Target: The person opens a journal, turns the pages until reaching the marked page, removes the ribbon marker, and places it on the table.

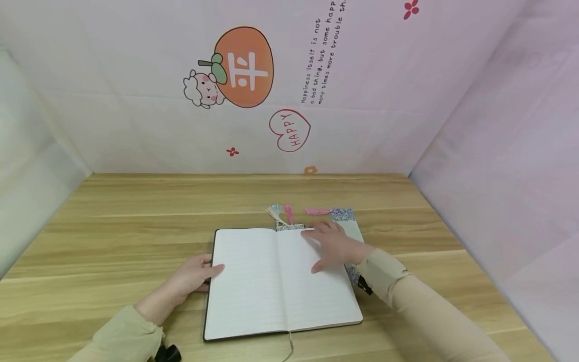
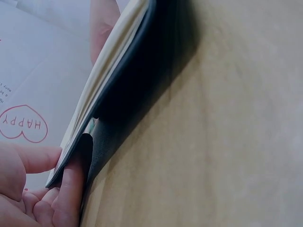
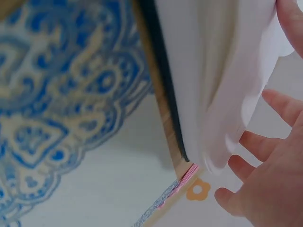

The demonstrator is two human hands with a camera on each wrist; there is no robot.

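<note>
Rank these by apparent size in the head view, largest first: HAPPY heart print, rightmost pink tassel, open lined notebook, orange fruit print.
1. open lined notebook
2. orange fruit print
3. HAPPY heart print
4. rightmost pink tassel

Beige sleeves [image 1: 436,311], khaki cuffs [image 1: 384,274], black wrist pieces [image 1: 168,354], perhaps cameras.

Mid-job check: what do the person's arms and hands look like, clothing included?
The left sleeve and right sleeve are plain beige, ending in wrinkled cuffs near the wrists. A small black fitting shows by the left one and a black piece by the right; their details are hard to make out. The left hand and right hand wear no gloves.
</note>
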